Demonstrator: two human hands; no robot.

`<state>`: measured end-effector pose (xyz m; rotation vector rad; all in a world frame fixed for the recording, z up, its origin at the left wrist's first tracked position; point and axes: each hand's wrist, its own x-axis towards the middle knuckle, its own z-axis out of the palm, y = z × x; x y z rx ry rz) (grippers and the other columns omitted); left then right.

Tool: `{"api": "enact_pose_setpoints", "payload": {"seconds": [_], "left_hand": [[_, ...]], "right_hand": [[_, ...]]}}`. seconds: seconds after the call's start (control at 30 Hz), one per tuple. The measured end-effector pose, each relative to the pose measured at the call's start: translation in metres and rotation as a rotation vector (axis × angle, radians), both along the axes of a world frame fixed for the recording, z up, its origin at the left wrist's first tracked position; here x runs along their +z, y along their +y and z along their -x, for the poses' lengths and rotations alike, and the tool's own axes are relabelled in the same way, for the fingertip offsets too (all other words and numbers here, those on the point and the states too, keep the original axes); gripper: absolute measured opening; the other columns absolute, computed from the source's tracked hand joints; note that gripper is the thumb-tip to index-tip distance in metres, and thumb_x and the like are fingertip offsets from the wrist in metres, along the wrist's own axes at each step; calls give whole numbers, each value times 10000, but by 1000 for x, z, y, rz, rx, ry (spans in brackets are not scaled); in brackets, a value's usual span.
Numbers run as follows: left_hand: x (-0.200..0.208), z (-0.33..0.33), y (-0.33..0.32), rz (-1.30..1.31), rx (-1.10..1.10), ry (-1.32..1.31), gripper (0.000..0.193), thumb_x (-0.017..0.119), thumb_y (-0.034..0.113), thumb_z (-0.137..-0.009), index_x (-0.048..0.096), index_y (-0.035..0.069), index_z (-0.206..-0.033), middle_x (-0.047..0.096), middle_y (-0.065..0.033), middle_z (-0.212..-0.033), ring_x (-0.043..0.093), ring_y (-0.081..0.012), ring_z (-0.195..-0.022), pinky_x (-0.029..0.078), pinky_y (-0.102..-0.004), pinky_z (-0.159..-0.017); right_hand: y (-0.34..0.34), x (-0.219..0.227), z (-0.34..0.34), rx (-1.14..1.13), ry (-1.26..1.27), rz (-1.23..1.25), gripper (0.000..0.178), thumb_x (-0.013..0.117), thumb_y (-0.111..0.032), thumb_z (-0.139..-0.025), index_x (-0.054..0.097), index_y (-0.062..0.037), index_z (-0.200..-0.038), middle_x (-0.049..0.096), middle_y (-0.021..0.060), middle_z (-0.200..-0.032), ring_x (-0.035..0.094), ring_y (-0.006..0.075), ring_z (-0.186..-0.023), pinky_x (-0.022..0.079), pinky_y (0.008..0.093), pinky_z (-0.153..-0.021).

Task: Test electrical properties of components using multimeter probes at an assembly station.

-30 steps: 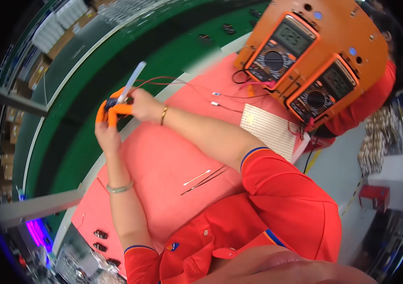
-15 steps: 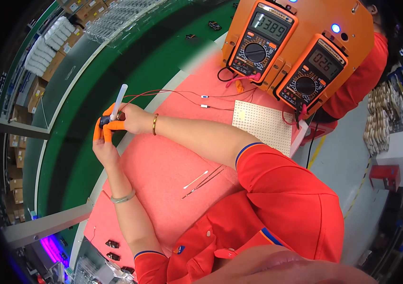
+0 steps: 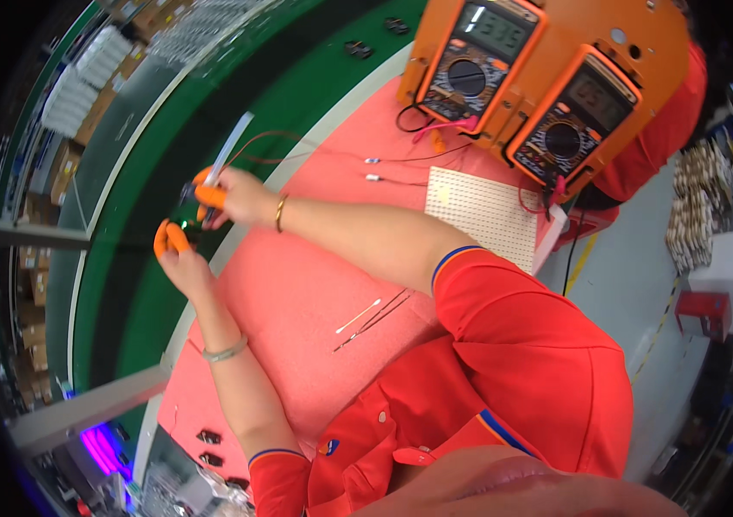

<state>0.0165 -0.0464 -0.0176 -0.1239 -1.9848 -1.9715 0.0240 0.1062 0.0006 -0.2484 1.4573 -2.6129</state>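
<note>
Head view had the right hand (image 3: 244, 200) closed round a pale translucent tube (image 3: 233, 142) above the green belt (image 3: 106, 267); nearby, the left hand (image 3: 187, 269) curled its orange-covered fingertips (image 3: 178, 238), whether holding anything I cannot tell.

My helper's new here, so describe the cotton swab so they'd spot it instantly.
Find the big pink mat. On it, near the wearer's red shirt, lies the cotton swab, beside dark tweezers. It's the shorter, paler, white-tipped stick.
</note>
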Motion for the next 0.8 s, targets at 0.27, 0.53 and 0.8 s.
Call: {"api": "enact_pose_setpoints", "payload": {"seconds": [0.27, 0.53, 0.8], "left_hand": [[33, -21, 14, -448, -304, -49, 298, 401, 195, -866, 416, 22, -1108, 531, -158, -963, 571, -224, -698, 495, -316, -551], [45, -25, 7, -893, -318, -302, 251, 340, 150, -879, 421, 7, -1069, 519, -143, -915, 537, -209, -719, 504, -317, -639], [34, -7, -5, -802, -43, -420, 217, 371, 110, -860, 473, 9, -1023, 526, -138, -901, 535, -215, -728, 488, -307, -678]], "right_hand": [[10, -5, 15, -304, -94, -78, 274, 378, -224, -872, 459, -6, -1017, 550, 121, -856, 595, 226, -691, 502, 274, -569], [9, -10, 13, -244, -82, -165, 269, 351, -170, -881, 399, 4, -1080, 555, 132, -919, 590, 221, -744, 492, 269, -611], [8, -12, 20, -223, -49, -181, 277, 349, -175, -881, 399, 14, -1078, 560, 140, -922, 589, 239, -773, 488, 270, -628]]}}
